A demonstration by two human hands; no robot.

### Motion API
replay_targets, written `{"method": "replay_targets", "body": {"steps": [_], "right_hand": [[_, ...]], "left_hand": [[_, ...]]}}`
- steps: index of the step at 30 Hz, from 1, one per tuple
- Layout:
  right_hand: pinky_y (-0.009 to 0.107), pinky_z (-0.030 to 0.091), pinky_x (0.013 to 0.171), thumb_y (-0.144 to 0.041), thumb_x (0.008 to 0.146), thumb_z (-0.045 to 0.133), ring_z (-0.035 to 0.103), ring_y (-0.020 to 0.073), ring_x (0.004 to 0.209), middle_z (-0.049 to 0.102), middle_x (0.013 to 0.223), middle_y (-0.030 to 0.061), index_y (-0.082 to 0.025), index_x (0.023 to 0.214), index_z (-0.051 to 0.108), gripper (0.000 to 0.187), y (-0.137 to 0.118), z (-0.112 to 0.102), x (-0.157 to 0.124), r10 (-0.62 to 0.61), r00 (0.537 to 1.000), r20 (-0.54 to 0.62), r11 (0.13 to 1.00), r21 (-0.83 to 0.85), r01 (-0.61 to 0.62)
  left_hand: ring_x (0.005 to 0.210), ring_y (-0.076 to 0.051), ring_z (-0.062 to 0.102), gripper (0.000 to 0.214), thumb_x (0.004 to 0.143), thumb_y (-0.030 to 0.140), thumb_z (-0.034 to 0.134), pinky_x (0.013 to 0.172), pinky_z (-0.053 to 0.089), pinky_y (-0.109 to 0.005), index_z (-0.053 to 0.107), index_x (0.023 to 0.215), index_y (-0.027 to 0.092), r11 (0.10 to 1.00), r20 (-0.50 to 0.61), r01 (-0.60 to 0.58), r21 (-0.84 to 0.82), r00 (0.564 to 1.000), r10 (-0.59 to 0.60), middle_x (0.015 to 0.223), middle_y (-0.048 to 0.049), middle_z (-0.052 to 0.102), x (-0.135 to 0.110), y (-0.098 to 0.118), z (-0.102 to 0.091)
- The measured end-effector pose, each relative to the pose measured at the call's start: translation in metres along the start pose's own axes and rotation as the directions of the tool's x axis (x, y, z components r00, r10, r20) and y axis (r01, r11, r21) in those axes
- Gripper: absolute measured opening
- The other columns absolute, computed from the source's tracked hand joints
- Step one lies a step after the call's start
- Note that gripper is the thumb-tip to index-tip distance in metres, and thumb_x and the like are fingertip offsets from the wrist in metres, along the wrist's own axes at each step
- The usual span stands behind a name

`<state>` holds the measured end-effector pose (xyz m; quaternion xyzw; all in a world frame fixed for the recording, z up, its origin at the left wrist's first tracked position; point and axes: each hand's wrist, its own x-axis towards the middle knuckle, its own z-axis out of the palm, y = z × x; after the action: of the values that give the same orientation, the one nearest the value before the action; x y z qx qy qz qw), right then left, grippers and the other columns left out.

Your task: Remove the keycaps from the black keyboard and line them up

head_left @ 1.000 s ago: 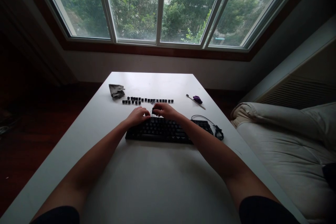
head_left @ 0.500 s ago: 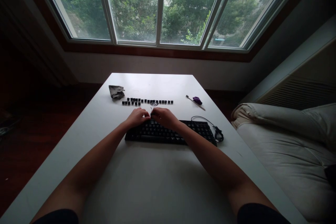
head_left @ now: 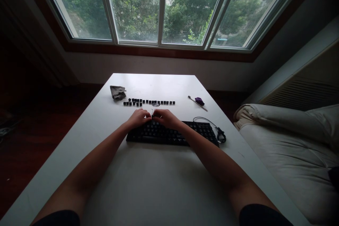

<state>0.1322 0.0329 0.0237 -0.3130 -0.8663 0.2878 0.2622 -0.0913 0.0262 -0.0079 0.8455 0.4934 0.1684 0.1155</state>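
Grey crumpled cloth (head_left: 117,92): lay beyond the far left corner of the black mechanical keyboard (head_left: 172,133), well apart from it.
Loose black keycaps (head_left: 148,102): sat in a row just beyond the keyboard's far edge, parallel to its long axis and nearer its left half.
Left hand (head_left: 138,117): rested palm down on the keyboard's far left rows with the fingers curled inward. Whether the tips pinched anything could not be told.
Thin wire key puller (head_left: 155,107): stood roughly upright over the keyboard's far edge, between the two hands. Its loop rose just short of the keycap row.
Right hand (head_left: 165,117): sat on the keyboard's far rows, just right of the puller, with finger and thumb drawn together on the wire's lower end as far as could be seen.
Key relation: the puller pointed straight down into the keyboard's top rows. Both hands met at that spot, and the right was the one on the tool.
Keyboard: lay across the white table (head_left: 148,183), its long axis running left to right.
Purple-headed brush (head_left: 198,101): lay beyond the keyboard's far right corner, slanted and apart from it.
Black coiled cable (head_left: 220,135): was bunched against the keyboard's right end.
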Motion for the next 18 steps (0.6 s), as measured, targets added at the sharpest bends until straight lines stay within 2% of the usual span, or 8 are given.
{"method": "replay_targets", "body": {"steps": [3,7,12,15,18], "right_hand": [[0.024,0.037,0.067,-0.02,0.088,0.062,0.055,0.0138,0.072,0.066,0.084,0.0027,-0.018,0.091,0.065,0.005,-0.008,0.003,-0.007,-0.103,0.995,0.012,0.988,-0.113,0.104],[0.024,0.038,0.067,-0.018,0.088,0.06,0.054,0.0136,0.07,0.066,0.084,0.0029,-0.018,0.094,0.063,0.007,-0.01,0.008,-0.012,-0.098,0.995,-0.012,0.985,-0.144,0.095],[0.024,0.041,0.069,-0.017,0.086,0.061,0.058,0.0145,0.071,0.067,0.083,0.002,-0.019,0.097,0.064,0.011,0.001,0.011,-0.014,-0.045,0.995,-0.089,0.996,-0.077,0.039],[0.025,0.042,0.069,-0.02,0.087,0.06,0.06,0.0145,0.072,0.067,0.08,0.0007,-0.02,0.096,0.064,0.01,0.009,0.011,-0.014,0.009,0.995,-0.099,1.0,0.019,-0.007],[0.025,0.044,0.069,-0.024,0.087,0.06,0.061,0.015,0.074,0.067,0.081,0.0005,-0.019,0.095,0.063,0.009,0.016,0.013,-0.014,0.047,0.993,-0.105,0.992,0.125,-0.034]], "left_hand": [[0.084,-0.022,0.057,0.016,0.087,0.032,0.063,0.078,0.042,-0.032,0.077,0.088,0.024,1.0,-0.004,-0.004,0.014,1.0,0.004,0.087,-0.0035,0.072,0.001,-0.001,0.001],[0.084,-0.022,0.057,0.016,0.086,0.031,0.062,0.08,0.043,-0.033,0.076,0.087,0.024,1.0,-0.007,-0.004,0.007,1.0,0.004,0.087,-0.0044,0.072,0.001,0.0,0.001],[0.088,-0.019,0.059,0.016,0.082,0.019,0.059,0.082,0.045,-0.031,0.074,0.089,0.022,0.99,-0.056,-0.068,-0.125,0.997,0.061,0.092,-0.004,0.069,0.0,0.008,-0.005],[0.084,-0.017,0.06,0.02,0.08,0.014,0.055,0.077,0.046,-0.027,0.071,0.088,0.02,0.963,0.025,-0.125,-0.24,0.991,0.135,0.09,-0.0026,0.068,-0.004,0.015,-0.013],[0.076,-0.015,0.06,0.017,0.079,0.016,0.058,0.07,0.044,-0.026,0.069,0.091,0.02,0.954,0.096,-0.142,-0.266,0.98,0.172,0.084,-0.0005,0.067,-0.007,0.022,-0.019]]}}
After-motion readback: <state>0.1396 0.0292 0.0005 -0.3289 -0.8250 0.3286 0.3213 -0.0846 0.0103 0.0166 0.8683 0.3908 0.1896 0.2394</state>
